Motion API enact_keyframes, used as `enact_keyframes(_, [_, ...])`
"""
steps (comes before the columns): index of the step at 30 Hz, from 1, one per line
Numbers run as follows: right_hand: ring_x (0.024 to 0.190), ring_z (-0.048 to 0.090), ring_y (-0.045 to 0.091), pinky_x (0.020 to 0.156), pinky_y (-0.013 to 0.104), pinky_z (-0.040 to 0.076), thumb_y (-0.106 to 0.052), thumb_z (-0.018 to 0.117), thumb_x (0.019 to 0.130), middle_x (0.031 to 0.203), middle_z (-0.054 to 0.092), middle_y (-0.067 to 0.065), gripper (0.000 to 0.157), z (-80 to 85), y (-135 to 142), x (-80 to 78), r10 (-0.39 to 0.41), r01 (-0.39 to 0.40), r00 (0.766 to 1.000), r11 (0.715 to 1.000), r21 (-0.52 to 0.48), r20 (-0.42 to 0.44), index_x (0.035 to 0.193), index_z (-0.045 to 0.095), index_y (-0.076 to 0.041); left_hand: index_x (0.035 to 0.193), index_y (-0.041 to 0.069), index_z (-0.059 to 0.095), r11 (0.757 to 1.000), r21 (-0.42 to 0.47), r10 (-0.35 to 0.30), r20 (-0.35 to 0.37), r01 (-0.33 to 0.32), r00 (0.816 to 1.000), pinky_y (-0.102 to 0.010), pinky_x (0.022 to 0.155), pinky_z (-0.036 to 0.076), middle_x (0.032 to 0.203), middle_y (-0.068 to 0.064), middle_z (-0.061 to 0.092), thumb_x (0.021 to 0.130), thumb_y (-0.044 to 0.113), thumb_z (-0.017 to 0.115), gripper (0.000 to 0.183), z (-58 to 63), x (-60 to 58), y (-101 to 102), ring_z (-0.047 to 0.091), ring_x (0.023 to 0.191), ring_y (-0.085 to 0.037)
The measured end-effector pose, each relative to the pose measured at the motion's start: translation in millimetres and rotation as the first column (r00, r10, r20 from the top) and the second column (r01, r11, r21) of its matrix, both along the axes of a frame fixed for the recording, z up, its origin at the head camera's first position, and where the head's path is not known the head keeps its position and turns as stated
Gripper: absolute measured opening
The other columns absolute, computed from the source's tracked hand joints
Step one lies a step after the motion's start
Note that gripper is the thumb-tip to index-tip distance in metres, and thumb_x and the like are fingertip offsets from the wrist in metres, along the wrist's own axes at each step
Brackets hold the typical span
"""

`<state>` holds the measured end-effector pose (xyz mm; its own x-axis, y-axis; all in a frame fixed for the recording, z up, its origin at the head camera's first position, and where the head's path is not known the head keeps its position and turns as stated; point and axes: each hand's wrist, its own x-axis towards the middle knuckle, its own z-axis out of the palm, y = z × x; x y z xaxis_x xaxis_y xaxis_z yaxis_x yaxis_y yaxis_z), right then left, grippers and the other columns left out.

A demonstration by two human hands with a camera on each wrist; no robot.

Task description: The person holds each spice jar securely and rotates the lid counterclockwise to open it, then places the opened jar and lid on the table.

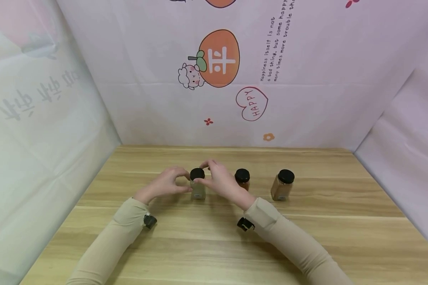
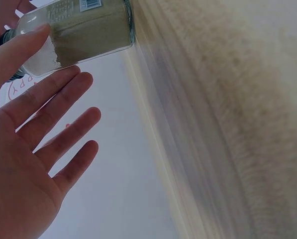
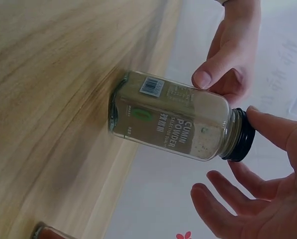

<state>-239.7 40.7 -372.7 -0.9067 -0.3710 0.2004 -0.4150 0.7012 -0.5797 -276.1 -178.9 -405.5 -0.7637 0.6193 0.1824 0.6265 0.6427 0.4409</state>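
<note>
A clear spice jar point(image 1: 198, 191) labelled cumin powder stands upright on the table, with greenish-brown powder inside. Its black lid point(image 3: 244, 135) is on. My right hand point(image 1: 224, 183) comes from the right and pinches the lid between thumb and a fingertip, the other fingers spread. My left hand point(image 1: 165, 183) is at the jar's left side, thumb and index finger on either side of the glass. In the left wrist view, the left hand's fingers point(image 2: 68, 130) are extended and fanned apart. Whether the left thumb presses the glass cannot be told.
Right of the cumin jar stands a black-lidded jar of reddish-brown spice point(image 1: 243, 185), partly behind my right hand. Farther right is a jar of light brown powder point(image 1: 281, 190). Printed white cloth point(image 1: 157, 114) borders the wooden table point(image 1: 196, 253) at the back and sides.
</note>
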Motion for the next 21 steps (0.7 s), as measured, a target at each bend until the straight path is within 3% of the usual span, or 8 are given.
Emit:
enact_keyframes(8, [0.118,0.055,0.027,0.093,0.039,0.049,-0.033,0.07,0.086,0.127,0.057,0.007,0.047,3.1,3.1,-5.5,0.07,-0.068,0.995,0.997,-0.032,0.065,0.126,0.056,-0.011,0.102,0.014,0.068,1.0,0.011,-0.002,0.007,0.002,1.0,-0.044,0.095,0.045,0.104,0.002,0.068,0.078,0.036,0.076,0.033,0.1,0.5,0.2,0.06,0.105,-0.021])
enact_keyframes(21, [0.117,0.055,0.032,0.096,0.043,0.047,-0.021,0.063,0.091,0.132,0.055,0.012,0.044,6.8,9.7,-13.5,0.222,-0.221,0.972,0.975,-0.021,0.072,0.132,0.053,-0.008,0.103,0.013,0.068,1.0,0.0,0.004,0.0,-0.004,1.0,-0.044,0.096,0.045,0.105,0.001,0.068,0.078,0.036,0.077,0.035,1.3,0.5,0.7,0.06,0.105,-0.021])
